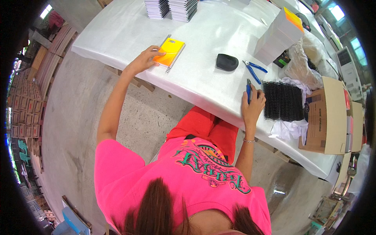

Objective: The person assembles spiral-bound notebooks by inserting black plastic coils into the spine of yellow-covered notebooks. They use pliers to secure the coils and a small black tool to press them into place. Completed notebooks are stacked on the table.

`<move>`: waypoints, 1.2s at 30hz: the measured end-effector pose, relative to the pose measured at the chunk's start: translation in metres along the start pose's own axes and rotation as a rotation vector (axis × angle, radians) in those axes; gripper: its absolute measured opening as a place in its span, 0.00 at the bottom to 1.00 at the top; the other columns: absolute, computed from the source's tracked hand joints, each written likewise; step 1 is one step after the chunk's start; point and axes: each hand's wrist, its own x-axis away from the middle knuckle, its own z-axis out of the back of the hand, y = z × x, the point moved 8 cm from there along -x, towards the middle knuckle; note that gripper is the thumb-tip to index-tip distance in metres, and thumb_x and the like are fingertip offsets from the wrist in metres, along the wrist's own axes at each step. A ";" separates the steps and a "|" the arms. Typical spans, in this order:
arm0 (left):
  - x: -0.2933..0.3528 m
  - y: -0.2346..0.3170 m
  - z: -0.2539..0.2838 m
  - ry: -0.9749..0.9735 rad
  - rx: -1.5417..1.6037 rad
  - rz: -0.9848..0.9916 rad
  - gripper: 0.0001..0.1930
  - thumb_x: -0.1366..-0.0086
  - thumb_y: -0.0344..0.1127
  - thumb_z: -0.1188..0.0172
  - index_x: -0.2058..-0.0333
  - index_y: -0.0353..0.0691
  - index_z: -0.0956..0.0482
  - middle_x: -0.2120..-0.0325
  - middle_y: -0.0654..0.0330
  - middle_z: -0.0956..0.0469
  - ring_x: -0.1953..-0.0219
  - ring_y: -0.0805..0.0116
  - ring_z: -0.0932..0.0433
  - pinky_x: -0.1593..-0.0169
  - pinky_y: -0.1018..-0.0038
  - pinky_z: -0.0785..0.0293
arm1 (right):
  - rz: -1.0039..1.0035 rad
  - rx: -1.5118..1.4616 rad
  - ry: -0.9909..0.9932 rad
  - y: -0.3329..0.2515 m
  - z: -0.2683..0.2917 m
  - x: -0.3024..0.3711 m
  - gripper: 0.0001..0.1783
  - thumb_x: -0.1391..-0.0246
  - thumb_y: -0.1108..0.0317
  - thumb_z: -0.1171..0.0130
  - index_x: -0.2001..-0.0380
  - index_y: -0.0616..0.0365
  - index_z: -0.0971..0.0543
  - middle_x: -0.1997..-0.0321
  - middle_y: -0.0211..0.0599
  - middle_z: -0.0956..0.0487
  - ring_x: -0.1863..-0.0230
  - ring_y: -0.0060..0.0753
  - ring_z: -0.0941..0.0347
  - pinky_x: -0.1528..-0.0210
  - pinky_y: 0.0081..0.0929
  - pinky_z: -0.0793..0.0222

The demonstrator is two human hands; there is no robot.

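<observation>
A small yellow and orange spiral notebook [174, 51] lies on the white-covered table, its wire coil along the right edge. More coil shows at its upper left corner. My left hand [148, 58] grips the notebook's left side, with a finger over the cover. In my right hand [253, 105], at the table's front edge, is a pair of blue-handled cutting pliers [248, 91], jaws pointing away from me. A second pair of blue-handled pliers [255, 69] lies spread just beyond. Beside my right hand is a pile of black spiral coils [282, 101].
A black rounded object [227, 62] sits mid-table. Stacks of spiral notebooks [182, 9] stand at the far edge. To the right are a tall paper stack [279, 37], a clear plastic bag [303, 64] and an open cardboard box [322, 117]. The white table [196, 84] ends near my lap.
</observation>
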 end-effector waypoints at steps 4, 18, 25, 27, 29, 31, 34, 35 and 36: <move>0.007 0.002 -0.001 0.053 0.030 -0.033 0.26 0.41 0.26 0.38 0.42 0.45 0.24 0.36 0.57 0.35 0.36 0.58 0.34 0.31 0.66 0.38 | 0.001 -0.073 0.017 -0.003 0.005 -0.002 0.25 0.41 0.60 0.41 0.42 0.53 0.27 0.44 0.54 0.32 0.41 0.55 0.38 0.40 0.49 0.42; 0.005 -0.004 -0.002 0.069 0.024 -0.186 0.24 0.40 0.25 0.40 0.43 0.42 0.24 0.40 0.51 0.31 0.38 0.54 0.32 0.34 0.66 0.36 | 0.035 -0.319 0.467 0.043 0.169 -0.188 0.19 0.37 0.60 0.44 0.49 0.59 0.21 0.50 0.51 0.23 0.50 0.47 0.27 0.44 0.38 0.33; 0.012 0.013 0.005 0.033 0.013 -0.141 0.33 0.43 0.24 0.37 0.38 0.48 0.31 0.33 0.53 0.42 0.33 0.53 0.39 0.31 0.63 0.41 | -0.130 -0.301 0.353 0.087 0.153 -0.313 0.38 0.40 0.37 0.47 0.49 0.67 0.23 0.62 0.42 0.21 0.63 0.32 0.24 0.56 0.30 0.28; 0.020 0.029 0.015 0.129 0.037 -0.124 0.33 0.43 0.24 0.36 0.37 0.49 0.32 0.33 0.53 0.43 0.33 0.52 0.40 0.30 0.61 0.41 | -0.231 -0.366 0.050 0.082 0.123 -0.327 0.37 0.42 0.36 0.45 0.54 0.66 0.21 0.68 0.36 0.23 0.68 0.27 0.27 0.61 0.28 0.29; 0.025 0.047 0.023 0.204 0.049 -0.130 0.34 0.43 0.26 0.36 0.37 0.49 0.32 0.32 0.53 0.44 0.33 0.51 0.40 0.31 0.60 0.41 | -0.231 -0.477 -0.133 0.089 0.105 -0.336 0.35 0.43 0.37 0.43 0.59 0.64 0.20 0.72 0.30 0.25 0.72 0.23 0.30 0.66 0.25 0.31; 0.024 0.067 0.028 0.264 0.050 -0.155 0.33 0.42 0.28 0.35 0.37 0.50 0.32 0.33 0.52 0.44 0.33 0.49 0.40 0.32 0.59 0.40 | -0.122 -0.633 -0.193 0.097 0.097 -0.343 0.31 0.44 0.39 0.40 0.64 0.62 0.20 0.76 0.24 0.28 0.75 0.19 0.33 0.70 0.23 0.33; 0.022 0.104 0.030 0.312 0.121 -0.259 0.33 0.42 0.31 0.34 0.37 0.50 0.32 0.35 0.51 0.41 0.34 0.50 0.39 0.33 0.61 0.38 | -0.131 -0.695 -0.113 0.085 0.101 -0.338 0.27 0.46 0.44 0.36 0.69 0.62 0.21 0.76 0.26 0.27 0.75 0.20 0.32 0.72 0.20 0.34; 0.016 0.121 0.026 0.313 0.143 -0.263 0.32 0.41 0.34 0.34 0.37 0.50 0.31 0.37 0.50 0.39 0.35 0.51 0.37 0.35 0.62 0.37 | -0.131 -0.563 -0.069 0.089 0.107 -0.341 0.26 0.46 0.46 0.36 0.67 0.63 0.21 0.75 0.28 0.25 0.74 0.21 0.31 0.70 0.22 0.33; 0.010 0.142 0.024 0.314 0.176 -0.318 0.32 0.41 0.33 0.35 0.37 0.50 0.31 0.37 0.51 0.39 0.35 0.52 0.38 0.35 0.62 0.38 | -0.133 -0.429 -0.026 0.091 0.116 -0.345 0.25 0.46 0.48 0.36 0.66 0.64 0.21 0.74 0.30 0.24 0.73 0.23 0.29 0.69 0.23 0.32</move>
